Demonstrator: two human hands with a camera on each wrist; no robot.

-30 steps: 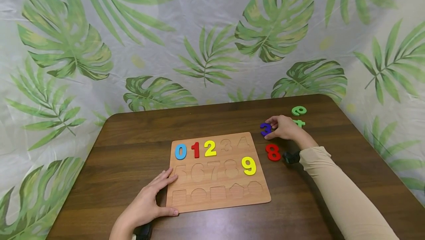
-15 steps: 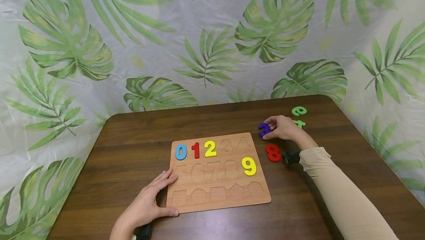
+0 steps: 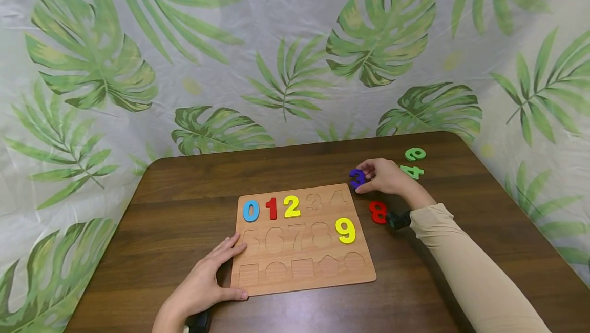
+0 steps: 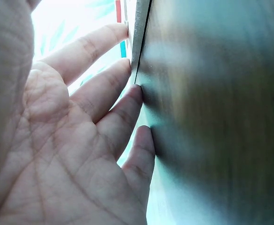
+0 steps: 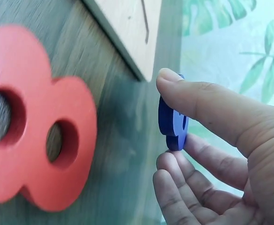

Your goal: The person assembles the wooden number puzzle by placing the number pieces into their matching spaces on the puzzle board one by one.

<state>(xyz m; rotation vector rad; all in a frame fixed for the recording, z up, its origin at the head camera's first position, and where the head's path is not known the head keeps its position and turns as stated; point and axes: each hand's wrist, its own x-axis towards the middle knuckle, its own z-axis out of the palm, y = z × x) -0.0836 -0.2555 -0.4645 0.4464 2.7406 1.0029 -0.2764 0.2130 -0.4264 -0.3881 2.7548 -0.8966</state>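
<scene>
My right hand (image 3: 384, 175) pinches a blue number 3 (image 3: 357, 179) between thumb and fingers, just off the board's top right corner. The right wrist view shows the same blue 3 (image 5: 172, 122) clear of the table, thumb on its upper edge. My left hand (image 3: 205, 276) rests at the left edge of a wooden number puzzle board (image 3: 286, 251), fingers spread, thumb at the lower left corner. On the board's top row sit a blue 0 (image 3: 251, 211), a red 1 (image 3: 271, 208) and a yellow 2 (image 3: 292, 206). A yellow 9 (image 3: 345, 231) sits at the right end of the second row.
A red 8 (image 3: 378, 212) lies on the table right of the board, below my right hand. Farther back at right are a green 4 (image 3: 412, 171) and a green 6- or 9-shaped piece (image 3: 415, 154). A leaf-patterned cloth (image 3: 295, 66) hangs behind the dark table (image 3: 184, 184).
My right hand has moved left with the blue 3, toward the board's top right corner, uncovering more of the green 4. The left hand stays in place.
</scene>
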